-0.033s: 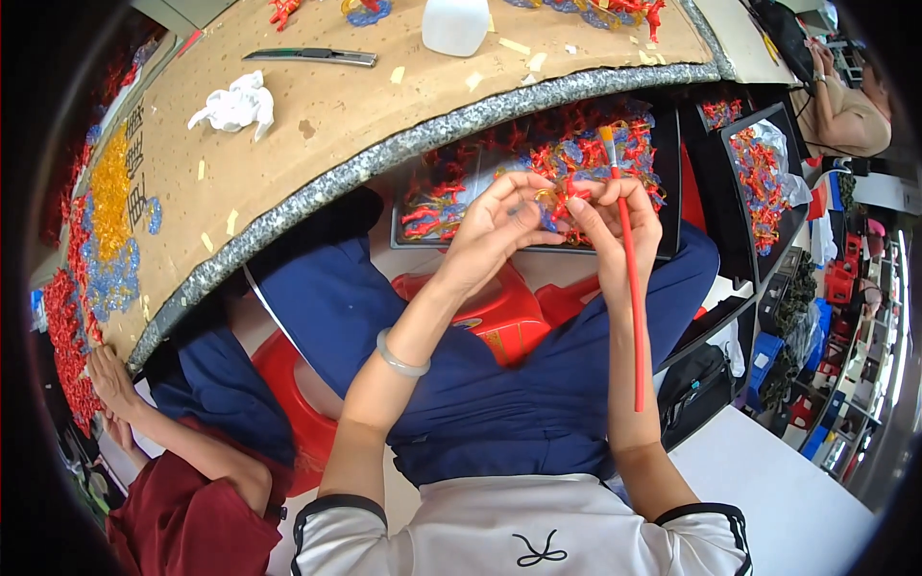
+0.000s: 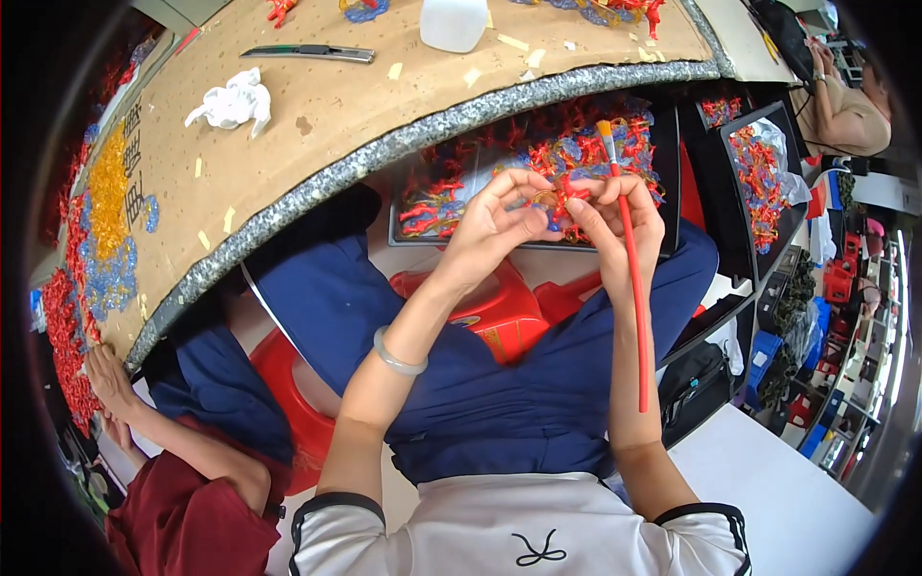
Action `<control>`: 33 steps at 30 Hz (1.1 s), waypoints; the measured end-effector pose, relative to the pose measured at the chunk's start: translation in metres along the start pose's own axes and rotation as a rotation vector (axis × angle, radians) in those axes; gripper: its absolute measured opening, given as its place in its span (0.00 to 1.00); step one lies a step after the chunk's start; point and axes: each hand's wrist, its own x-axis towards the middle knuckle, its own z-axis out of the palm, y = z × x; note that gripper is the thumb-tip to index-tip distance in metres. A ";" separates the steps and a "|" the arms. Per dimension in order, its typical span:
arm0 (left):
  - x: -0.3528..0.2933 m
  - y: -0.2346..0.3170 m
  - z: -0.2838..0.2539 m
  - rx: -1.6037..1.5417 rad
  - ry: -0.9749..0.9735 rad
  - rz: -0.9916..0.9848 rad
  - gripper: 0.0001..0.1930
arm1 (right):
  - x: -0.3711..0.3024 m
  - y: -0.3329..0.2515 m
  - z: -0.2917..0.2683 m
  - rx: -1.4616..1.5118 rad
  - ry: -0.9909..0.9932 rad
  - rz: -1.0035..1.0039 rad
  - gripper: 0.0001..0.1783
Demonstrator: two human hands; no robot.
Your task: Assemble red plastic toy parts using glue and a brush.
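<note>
My left hand (image 2: 499, 226) pinches one side of a small red plastic figure (image 2: 570, 192) with yellow and blue parts; the fingers hide much of it. On the other side, the thumb and fingers of my right hand (image 2: 626, 226) are closed on the same figure. A paintbrush (image 2: 635, 298) with a red handle is also tucked in my right hand, its bristles pointing away from me and its handle running along my forearm. Just beyond my hands is a dark tray (image 2: 487, 165) holding many red, blue and yellow plastic pieces (image 2: 557, 154).
On the brown-covered table (image 2: 317, 182) lie a utility knife (image 2: 307, 53), a crumpled white tissue (image 2: 230, 102) and a white container (image 2: 453, 24). Piles of yellow (image 2: 108, 187) and red pieces (image 2: 62, 336) are at left, near a co-worker's hand (image 2: 113, 384). Another tray (image 2: 792, 158) stands right.
The figure has turned slightly between my fingers, and its yellow part shows less. My hands stay in nearly the same place, with the brush still in the right one.
</note>
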 end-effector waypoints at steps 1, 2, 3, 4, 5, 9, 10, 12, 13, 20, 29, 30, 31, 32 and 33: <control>-0.001 -0.001 -0.001 -0.006 0.001 -0.004 0.18 | 0.001 -0.001 -0.004 -0.063 -0.051 -0.019 0.11; -0.002 0.000 -0.001 0.042 -0.031 -0.003 0.20 | 0.000 -0.004 -0.005 -0.067 -0.048 -0.014 0.11; -0.003 0.001 -0.001 0.094 -0.063 -0.001 0.21 | 0.000 -0.006 -0.005 -0.085 -0.074 -0.028 0.10; -0.005 0.002 0.002 0.045 -0.051 -0.001 0.22 | -0.001 -0.009 -0.005 -0.103 -0.099 -0.043 0.09; -0.007 0.001 0.004 0.045 -0.052 -0.005 0.22 | -0.003 -0.014 -0.004 -0.102 -0.096 -0.042 0.09; -0.009 0.000 0.008 0.013 -0.019 0.020 0.24 | -0.006 -0.025 -0.013 -0.170 0.032 -0.198 0.17; -0.009 0.000 0.008 -0.002 -0.017 0.026 0.25 | -0.011 -0.032 -0.016 -0.204 0.061 -0.257 0.18; -0.011 -0.003 0.007 -0.029 -0.006 0.048 0.26 | -0.024 -0.043 -0.028 -0.223 0.049 -0.355 0.23; -0.014 -0.003 0.006 -0.059 0.012 0.064 0.27 | -0.032 -0.048 -0.029 -0.204 0.004 -0.390 0.26; -0.014 0.001 0.014 0.484 0.063 0.436 0.24 | -0.049 -0.053 -0.022 -0.351 -0.172 -0.338 0.26; -0.014 0.001 0.014 0.816 0.102 0.462 0.27 | -0.037 -0.057 -0.023 -0.705 -0.223 -0.434 0.20; -0.015 0.002 0.015 0.744 0.075 0.408 0.26 | -0.038 -0.057 -0.018 -0.600 -0.226 -0.439 0.19; -0.016 0.003 0.015 0.672 0.048 0.354 0.25 | -0.039 -0.057 -0.016 -0.495 -0.227 -0.444 0.17; -0.017 0.000 0.019 0.671 0.045 0.353 0.25 | -0.039 -0.054 -0.019 -0.600 -0.237 -0.435 0.16; -0.018 -0.003 0.023 0.380 0.068 0.312 0.24 | -0.040 -0.056 -0.022 -0.599 -0.236 -0.436 0.16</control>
